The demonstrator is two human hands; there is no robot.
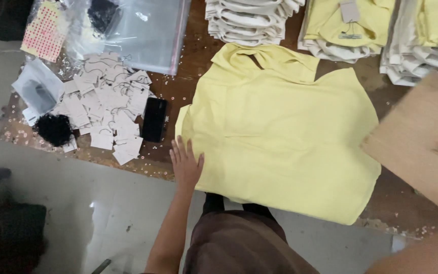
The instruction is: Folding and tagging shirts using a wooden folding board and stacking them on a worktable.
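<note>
Top left of the tabletop (pixel 188 89), a clear plastic bag (pixel 143 30) is lying flat, with a sheet of small red-and-yellow stickers (pixel 43 30) beside it at the corner. Below that, a loose pile of white paper hang tags (pixel 105 109) is spreading out, a black tangle of string loops (pixel 54 129) sitting at its left edge and a dark phone (pixel 154 119) lying just right of it. Small white specks are littering the brown surface.

Along the far edge, folded stacks are sitting: cream garments (pixel 247 20), then a pale yellow stack (pixel 348 25) carrying a small grey tag on top, then another cream-and-yellow stack (pixel 424 40) at the right.

Yellow shirt (pixel 280 137) is lying flat mid-tabletop, collar pointing away, sides folded inward, hem overhanging the near edge slightly. Fabric is looking smooth with faint creases.

Left hand (pixel 185 162) is pressing palm-down on the shirt's near-left corner, fingers (pixel 181 149) slightly apart and flat, clamping nothing. Right hand is out of frame; only a forearm (pixel 416 256) is showing bottom right, so can't tell its fingers' state.

A brown board (pixel 422 142) is angling in over the right side, near the shirt's right edge. Grey floor (pixel 102 213) is lying open below the near-left edge.
</note>
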